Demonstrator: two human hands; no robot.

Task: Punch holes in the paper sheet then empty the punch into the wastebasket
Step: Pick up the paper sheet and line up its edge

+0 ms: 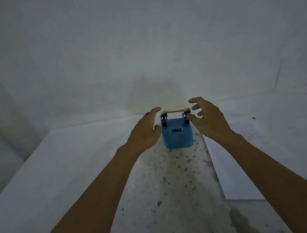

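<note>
A blue hole punch [177,132] sits in the middle of the picture, on a white tabletop [60,175]. It has a pale bar across its top and small dark metal bits at its two top corners. The tabletop under it and in front of it is dirty, with lots of little dark specks.

Two bare arms reach in from the bottom of the picture, one on each side of the punch. The left hand [145,131] is just beside the punch on its left side. Its grip is open, with the fingers stretched forward and the thumb close to the punch's blue edge. I cannot tell if the thumb is touching it. The right hand [207,118] is just beside the punch on its right side. Its grip is open too, with the fingers curled and spread apart above the top right corner. Its thumb is right at the dark metal bit there. Neither hand has hold of anything.

A white paper sheet [235,174] lies flat on the tabletop, in the lower right of the picture. The right arm crosses over it.

Behind everything hangs a plain white cloth [140,41].
</note>
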